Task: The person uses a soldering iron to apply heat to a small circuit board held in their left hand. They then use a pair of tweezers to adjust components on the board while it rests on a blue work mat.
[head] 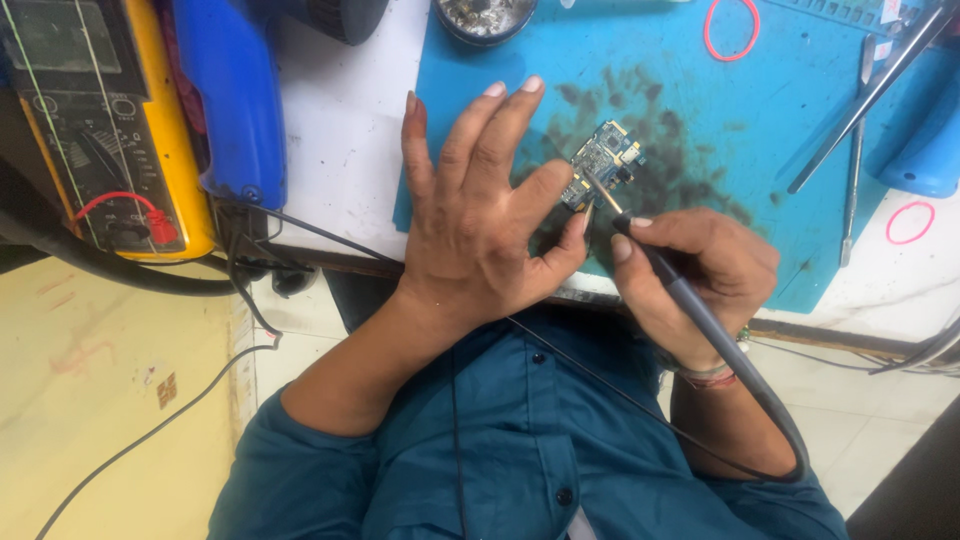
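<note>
Circuit board [603, 163], small, blue, densely populated with tiny components; lies flat on the stained blue mat [700, 120] at the counter [340, 130] edge. Judged light, rigid and thin, fragile at its soldered parts (likely to skid under a push), so best taken by its bare edges. Left hand [480, 215] lies open with fingers spread, thumb and forefinger pinning the board's near edge. Right hand [700, 275] is closed around a dark soldering iron [670, 285], pen-fashion, its tip touching the board. Nearby: tweezers [855, 165], pink rubber bands [730, 28], yellow multimeter [100, 120].
</note>
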